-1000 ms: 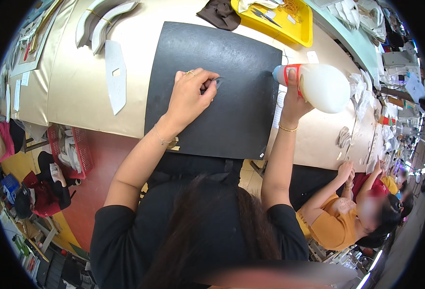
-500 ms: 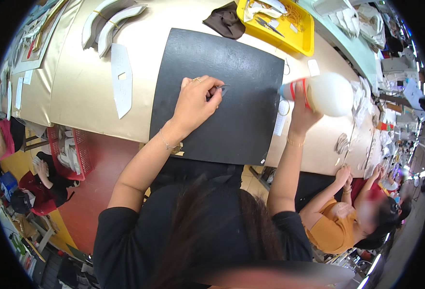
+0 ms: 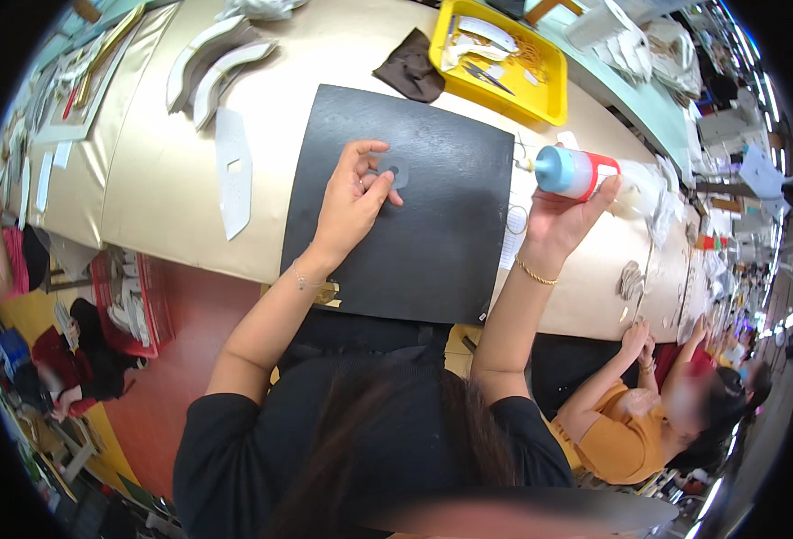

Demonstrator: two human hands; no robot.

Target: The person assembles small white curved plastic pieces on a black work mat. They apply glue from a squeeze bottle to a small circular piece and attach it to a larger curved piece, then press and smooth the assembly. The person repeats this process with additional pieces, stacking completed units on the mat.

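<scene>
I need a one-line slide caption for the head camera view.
Left hand presses a small grey piece on a black mat; right hand holds a squeeze bottle.

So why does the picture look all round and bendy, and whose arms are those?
A camera worn on a person's head took it, looking down, and its wide lens bends straight edges. The two arms from the bottom belong to that person. The left hand presses a small grey piece onto a black mat lying on a tan table. The right hand holds a squeeze bottle with a blue tip, tilted sideways. Further back sit a yellow tray of bits, a dark brown scrap and pale curved pieces. Another person in orange sits at the right.
</scene>
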